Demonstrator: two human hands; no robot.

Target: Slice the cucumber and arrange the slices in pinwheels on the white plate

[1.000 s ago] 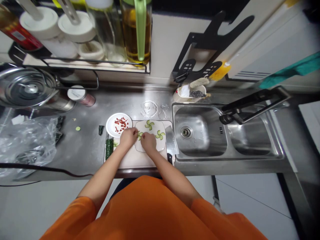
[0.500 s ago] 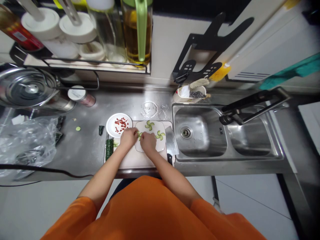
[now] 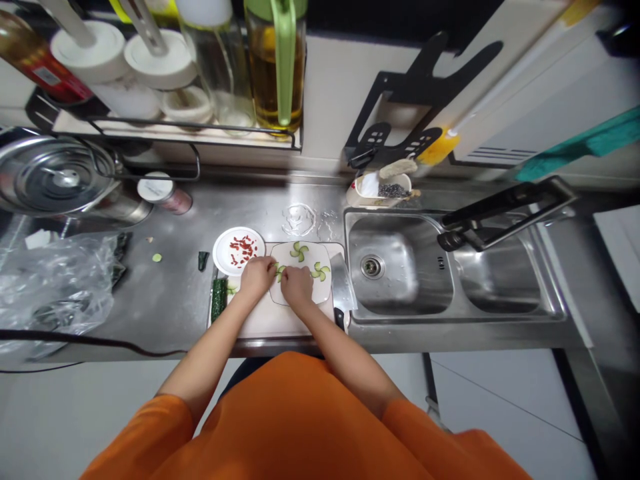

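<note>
Over the left part of a white plate [image 3: 300, 297], my left hand [image 3: 257, 277] and my right hand [image 3: 297, 287] face each other with fingers curled. Both sets of fingertips pinch at green cucumber slices [image 3: 279, 271], largely covered by the hands. Two pinwheels of curved cucumber slices lie on the same plate, a back pinwheel [image 3: 299, 251] and a right pinwheel [image 3: 321, 271]. Under the plate is a pale cutting board [image 3: 260, 325]. A cut cucumber piece [image 3: 219, 299] rests at the board's left end, and a cleaver [image 3: 343, 283] lies along its right end.
A small white plate [image 3: 218, 253] of red bits sits behind my left hand. To the right is a double sink [image 3: 400, 267] with a black faucet [image 3: 505, 207]. A plastic bag [image 3: 65, 287], a lidded pot [image 3: 55, 175] and a jar [image 3: 165, 193] stand left. A condiment rack [image 3: 200, 137] overhangs the back.
The hands stay almost still at the same cucumber slices. The whole view has shifted very slightly; nothing else visibly moved.
</note>
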